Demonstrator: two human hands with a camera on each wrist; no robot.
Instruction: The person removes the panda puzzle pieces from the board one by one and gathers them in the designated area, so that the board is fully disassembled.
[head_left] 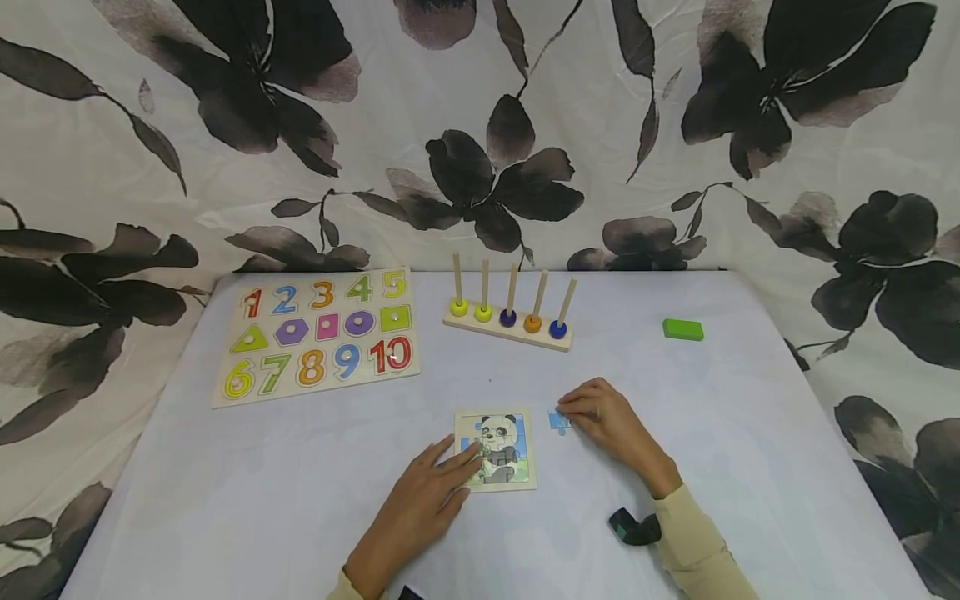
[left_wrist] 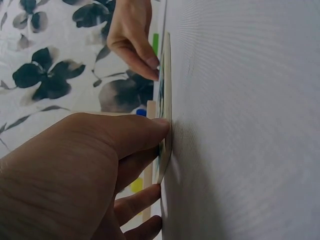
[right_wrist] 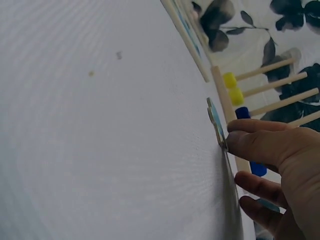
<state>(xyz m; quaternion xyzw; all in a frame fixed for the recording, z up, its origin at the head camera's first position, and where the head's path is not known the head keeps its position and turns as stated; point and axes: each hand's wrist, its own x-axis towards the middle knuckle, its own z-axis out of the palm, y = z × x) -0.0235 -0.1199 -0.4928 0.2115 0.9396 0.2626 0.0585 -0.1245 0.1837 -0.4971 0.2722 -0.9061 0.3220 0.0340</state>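
Note:
A small wooden panda jigsaw puzzle (head_left: 498, 450) in a pale frame lies flat on the table. My left hand (head_left: 420, 508) rests on its left side with fingers spread; in the left wrist view the thumb touches the board's edge (left_wrist: 168, 100). To the right of the frame, a blue jigsaw piece (head_left: 558, 422) is pinched at its edge between the thumb and fingertips of my right hand (head_left: 611, 421). The right wrist view shows the puzzle piece (right_wrist: 216, 122) seen edge-on at the fingertips, just above or on the cloth; I cannot tell which.
A number and shape board (head_left: 318, 337) lies at the back left. Behind the puzzle stands a peg stacker (head_left: 510, 321) with one coloured bead on each peg. A green block (head_left: 682, 330) sits at the back right. A black wrist strap (head_left: 635, 527) is by the right sleeve.

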